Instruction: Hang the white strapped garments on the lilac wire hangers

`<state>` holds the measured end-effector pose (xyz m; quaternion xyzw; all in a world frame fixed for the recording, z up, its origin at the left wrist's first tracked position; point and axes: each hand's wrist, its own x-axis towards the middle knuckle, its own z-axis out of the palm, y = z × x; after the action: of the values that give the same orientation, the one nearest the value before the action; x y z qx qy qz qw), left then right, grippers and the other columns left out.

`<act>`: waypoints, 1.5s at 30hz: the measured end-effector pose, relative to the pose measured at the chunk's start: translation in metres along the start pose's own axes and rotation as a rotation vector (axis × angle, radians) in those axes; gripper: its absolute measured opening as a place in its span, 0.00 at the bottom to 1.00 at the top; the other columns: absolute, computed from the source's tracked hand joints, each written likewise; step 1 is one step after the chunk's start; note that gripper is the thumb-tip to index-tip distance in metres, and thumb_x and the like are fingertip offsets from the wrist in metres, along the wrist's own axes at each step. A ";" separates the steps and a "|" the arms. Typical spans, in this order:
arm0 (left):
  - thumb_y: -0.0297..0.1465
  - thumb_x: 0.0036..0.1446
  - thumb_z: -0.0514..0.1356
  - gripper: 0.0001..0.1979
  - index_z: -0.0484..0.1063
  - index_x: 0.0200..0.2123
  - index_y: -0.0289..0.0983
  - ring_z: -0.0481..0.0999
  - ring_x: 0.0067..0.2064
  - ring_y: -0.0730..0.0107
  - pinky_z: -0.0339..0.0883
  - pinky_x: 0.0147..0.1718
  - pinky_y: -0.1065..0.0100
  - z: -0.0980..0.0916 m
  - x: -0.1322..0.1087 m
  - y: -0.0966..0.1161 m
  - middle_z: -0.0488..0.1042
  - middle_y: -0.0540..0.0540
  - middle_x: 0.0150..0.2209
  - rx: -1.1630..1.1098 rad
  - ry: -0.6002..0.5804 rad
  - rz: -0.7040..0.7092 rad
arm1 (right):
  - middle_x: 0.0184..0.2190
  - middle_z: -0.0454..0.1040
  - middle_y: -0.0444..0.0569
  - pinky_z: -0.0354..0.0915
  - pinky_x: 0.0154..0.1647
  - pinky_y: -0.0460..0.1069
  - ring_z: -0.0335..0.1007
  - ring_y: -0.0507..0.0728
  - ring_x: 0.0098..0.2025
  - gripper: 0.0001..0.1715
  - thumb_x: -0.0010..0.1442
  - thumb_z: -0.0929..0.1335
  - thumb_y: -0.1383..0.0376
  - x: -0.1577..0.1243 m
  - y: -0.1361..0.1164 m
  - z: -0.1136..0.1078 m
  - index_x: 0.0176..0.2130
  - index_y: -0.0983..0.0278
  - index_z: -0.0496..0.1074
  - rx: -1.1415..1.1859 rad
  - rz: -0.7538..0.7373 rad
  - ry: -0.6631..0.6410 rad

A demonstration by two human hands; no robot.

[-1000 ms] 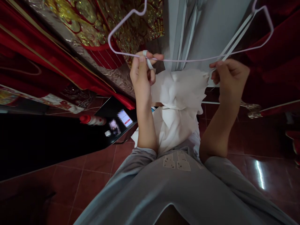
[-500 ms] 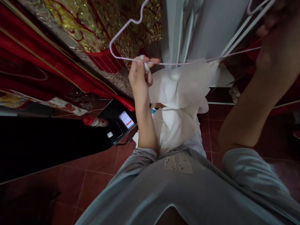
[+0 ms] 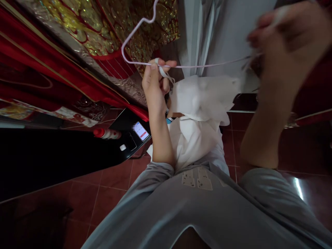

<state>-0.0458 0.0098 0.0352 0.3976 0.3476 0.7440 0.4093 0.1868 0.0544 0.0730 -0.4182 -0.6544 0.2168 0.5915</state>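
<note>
My left hand (image 3: 157, 76) is closed in a pinch on the lower bar of a thin pale-pink hanger (image 3: 135, 31). A narrow white strap (image 3: 163, 72) loops over its fingers. My right hand (image 3: 287, 34) is raised at the upper right, blurred, with its fingers curled and a white strap (image 3: 281, 15) across them. The hanger's right end is hidden behind or beside that hand. Below the bar hangs a thin white garment (image 3: 202, 98) with soft folds, in front of my legs.
Red and gold sequined clothes (image 3: 109, 27) hang at the left. On a black tabletop (image 3: 64, 152) lie a lit phone (image 3: 141, 130), a red-capped bottle (image 3: 107, 134) and a small white case (image 3: 122, 147). A grey curtain (image 3: 233, 31) hangs ahead, above red floor tiles (image 3: 111, 176).
My right hand has come inward and to the left from the upper right edge, and the long white straps no longer stretch tight. The garment's top has dropped slightly. My left hand keeps its hold.
</note>
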 end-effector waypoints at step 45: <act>0.08 0.59 0.64 0.24 0.78 0.50 0.40 0.71 0.58 0.59 0.66 0.60 0.64 -0.050 0.051 0.053 0.76 0.51 0.52 0.500 -0.259 0.489 | 0.37 0.75 0.43 0.55 0.54 0.55 0.65 0.54 0.39 0.10 0.66 0.60 0.65 -0.034 0.006 0.030 0.38 0.58 0.70 -0.427 -0.307 -0.231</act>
<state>-0.1252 0.0226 0.0731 0.6475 0.3585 0.6555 0.1502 0.1585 0.0368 0.0416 -0.4021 -0.8038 0.0282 0.4375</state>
